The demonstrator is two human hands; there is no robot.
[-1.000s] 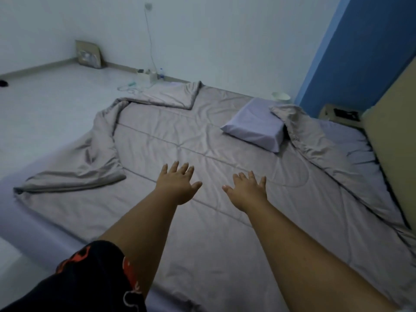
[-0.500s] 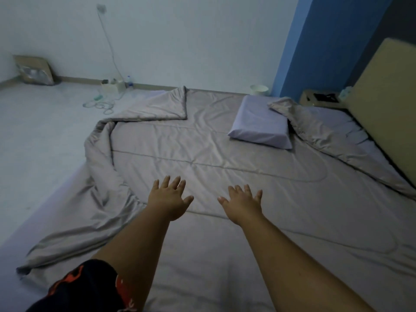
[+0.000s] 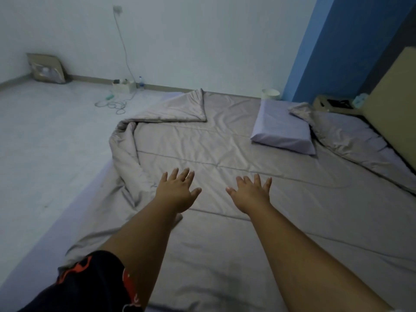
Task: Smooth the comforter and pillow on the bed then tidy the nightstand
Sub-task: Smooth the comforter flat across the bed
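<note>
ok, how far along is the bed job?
Done: the middle of the grey quilted comforter lies mostly flat. In hand: left hand and right hand, fingers spread, over that middle. Left: the folded-back far corner, the bunched left edge, the fold beside the lavender rectangular pillow, then the small beige nightstand by the headboard.

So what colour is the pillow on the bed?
Pale lavender, plain with no pattern; the pillow shows best in the head view.

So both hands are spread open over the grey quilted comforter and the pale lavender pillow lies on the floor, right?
No: in the head view the pale lavender pillow lies on the grey quilted comforter. Left hand and right hand are spread open.
</note>
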